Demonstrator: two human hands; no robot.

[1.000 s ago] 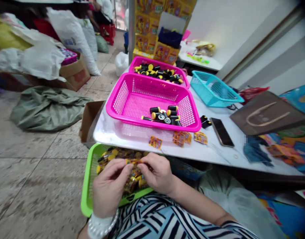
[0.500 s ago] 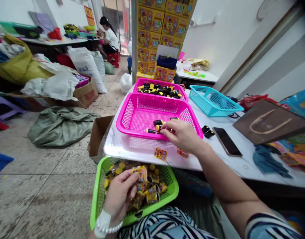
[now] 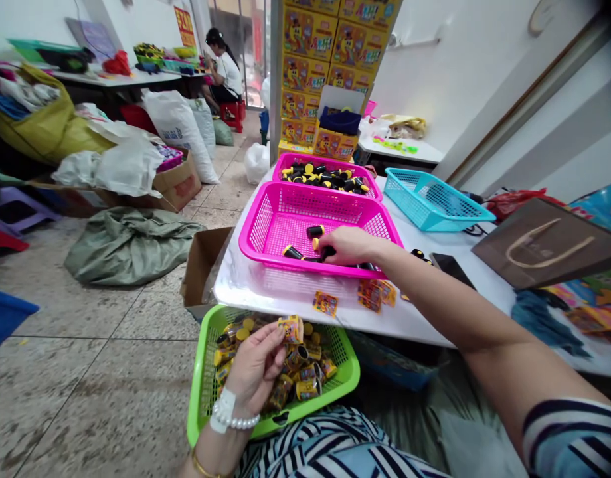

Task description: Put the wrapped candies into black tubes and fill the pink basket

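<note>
My left hand (image 3: 256, 365) hovers over the green basket (image 3: 206, 392) on my lap and pinches a small yellow labelled roll (image 3: 291, 328). The basket holds several labelled rolls and yellow caps. My right hand (image 3: 348, 244) reaches into the near pink basket (image 3: 265, 226) on the white table, fingers curled over the black and yellow rolls (image 3: 305, 252) there; what they grip is hidden. Small printed stickers (image 3: 325, 303) lie on the table edge in front of that basket.
A second pink basket (image 3: 330, 178) full of black rolls stands behind, a teal basket (image 3: 430, 202) to its right. A phone (image 3: 452, 269) and brown paper bag (image 3: 544, 242) lie right. Yellow cartons (image 3: 325, 60) are stacked behind. A cardboard box (image 3: 200, 265) stands left; another person (image 3: 226, 70) sits far back.
My right hand left the piece held over the lap and reached forward into the near pink basket. The left hand keeps the labelled roll. The view tilted up.
</note>
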